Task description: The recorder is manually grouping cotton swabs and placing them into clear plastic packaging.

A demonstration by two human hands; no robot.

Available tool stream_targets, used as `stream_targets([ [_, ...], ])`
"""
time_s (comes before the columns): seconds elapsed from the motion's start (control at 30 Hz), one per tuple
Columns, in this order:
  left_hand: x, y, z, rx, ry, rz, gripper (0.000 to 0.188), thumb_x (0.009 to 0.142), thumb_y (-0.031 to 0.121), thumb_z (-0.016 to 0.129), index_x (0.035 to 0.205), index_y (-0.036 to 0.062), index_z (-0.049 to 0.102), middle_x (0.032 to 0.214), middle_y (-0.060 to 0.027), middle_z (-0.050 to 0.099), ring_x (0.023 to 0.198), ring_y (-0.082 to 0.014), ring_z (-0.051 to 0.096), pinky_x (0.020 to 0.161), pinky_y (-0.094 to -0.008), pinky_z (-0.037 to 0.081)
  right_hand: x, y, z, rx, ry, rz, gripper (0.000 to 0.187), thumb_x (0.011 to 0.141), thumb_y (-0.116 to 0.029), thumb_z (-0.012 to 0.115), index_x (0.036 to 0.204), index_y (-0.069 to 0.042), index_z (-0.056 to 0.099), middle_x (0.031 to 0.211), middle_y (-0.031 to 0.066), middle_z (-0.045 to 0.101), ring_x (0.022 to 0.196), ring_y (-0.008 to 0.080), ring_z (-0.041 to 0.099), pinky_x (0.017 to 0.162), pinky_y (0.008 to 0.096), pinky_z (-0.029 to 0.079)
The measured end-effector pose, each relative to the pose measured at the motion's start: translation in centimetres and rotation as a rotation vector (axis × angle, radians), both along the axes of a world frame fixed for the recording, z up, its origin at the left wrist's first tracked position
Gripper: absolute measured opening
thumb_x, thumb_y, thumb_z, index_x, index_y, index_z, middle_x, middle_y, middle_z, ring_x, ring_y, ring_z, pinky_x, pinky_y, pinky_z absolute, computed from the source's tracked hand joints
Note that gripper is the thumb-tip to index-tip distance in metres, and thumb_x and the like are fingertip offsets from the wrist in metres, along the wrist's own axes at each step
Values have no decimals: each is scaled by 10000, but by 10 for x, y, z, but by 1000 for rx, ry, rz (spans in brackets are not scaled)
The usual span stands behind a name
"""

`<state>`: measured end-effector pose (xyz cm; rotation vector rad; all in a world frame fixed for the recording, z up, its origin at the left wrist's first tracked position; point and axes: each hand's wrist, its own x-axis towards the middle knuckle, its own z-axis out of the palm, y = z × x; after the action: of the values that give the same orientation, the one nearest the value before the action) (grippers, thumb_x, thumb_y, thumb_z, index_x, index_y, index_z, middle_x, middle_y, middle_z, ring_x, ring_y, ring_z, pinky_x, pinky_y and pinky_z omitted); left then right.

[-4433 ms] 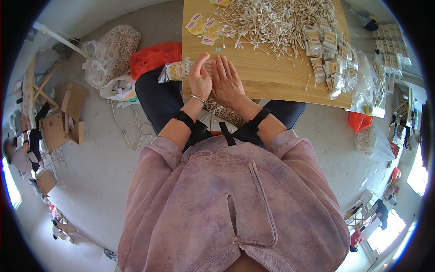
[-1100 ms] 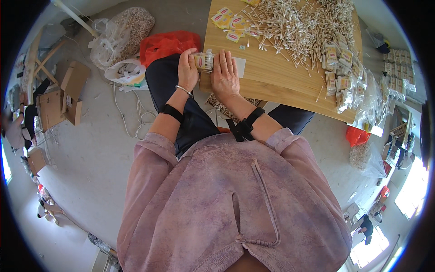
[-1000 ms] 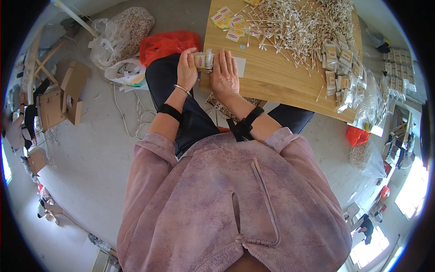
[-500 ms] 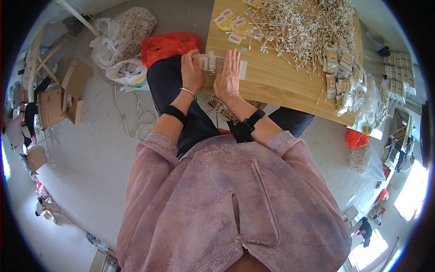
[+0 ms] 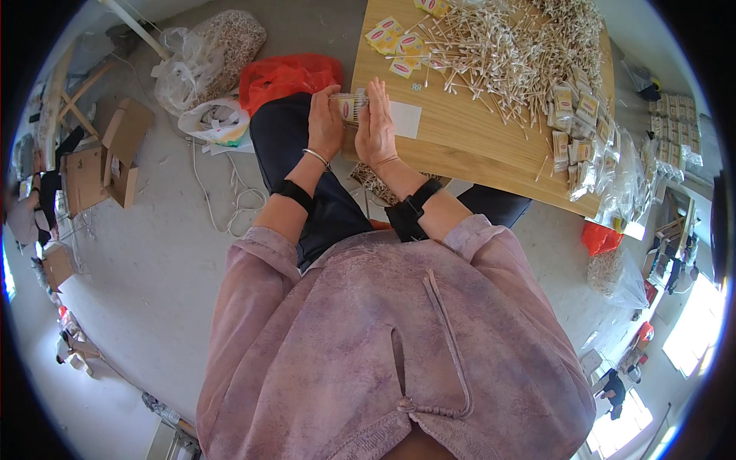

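A small clear pack of cotton swabs (image 5: 347,108) with a yellow and red label is at the table's left edge. My left hand (image 5: 325,128) is closed around its left end. Against the other end, my right hand (image 5: 375,136) stands flat, with fingers stretched out and held together. The pack is squeezed between the two palms, and parts of it are hidden by my fingers. A white card (image 5: 406,120) lies on the wooden table (image 5: 460,149), just right of my right hand. Several yellow label cards (image 5: 409,44) are scattered farther back.
A big heap of loose cotton swabs (image 5: 514,46) covers the far side of the table. Filled packs (image 5: 584,107) and clear plastic bags (image 5: 621,172) crowd its right edge. To the left are a red bag (image 5: 287,75), a sack of swabs (image 5: 230,46) and an open carton (image 5: 115,165).
My right hand has moved left toward my left hand, narrowing the gap between them. The swab sticks showing between the palms are shorter now, and more of the white card shows.
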<state>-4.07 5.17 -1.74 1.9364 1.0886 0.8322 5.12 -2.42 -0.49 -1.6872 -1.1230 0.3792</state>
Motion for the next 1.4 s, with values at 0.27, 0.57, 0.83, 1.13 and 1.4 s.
stream_targets([
  [0.27,2,2,4,19,42,-55,240,920,86,403,1092,-11,541,1050,-214,553,996,-364,532,874,-408,436,-9,10,4,-32,-54,126,493,924,-136,380,1352,84,274,1427,298,255,1356,433,192,1122,458,159],
  [0.57,-2,4,4,-53,8,-59,261,931,123,410,1112,-19,534,1067,-214,543,1016,-360,522,885,-399,426,-4,12,5,52,225,-35,511,923,-100,355,1383,74,213,1437,324,213,1371,429,160,1120,413,157],
  [0.83,-5,7,8,-29,21,-156,266,934,142,415,1124,0,536,1082,-199,533,997,-358,534,870,-393,438,-10,19,8,68,259,52,549,919,-177,382,1383,73,229,1444,299,229,1371,425,166,1120,424,157],
  [1.13,-7,11,8,-322,-76,-71,285,955,168,393,1104,10,576,1039,-173,617,960,-305,603,848,-349,461,11,-2,5,-135,-275,69,538,812,-44,487,1315,68,331,1359,255,363,1301,409,303,1096,467,220],
  [1.4,6,12,5,-237,-7,54,305,958,187,373,1082,5,584,1017,-185,631,940,-306,617,825,-359,467,18,-8,7,-22,-229,223,521,778,23,514,1283,31,385,1229,245,457,1167,432,414,1014,473,326],
])
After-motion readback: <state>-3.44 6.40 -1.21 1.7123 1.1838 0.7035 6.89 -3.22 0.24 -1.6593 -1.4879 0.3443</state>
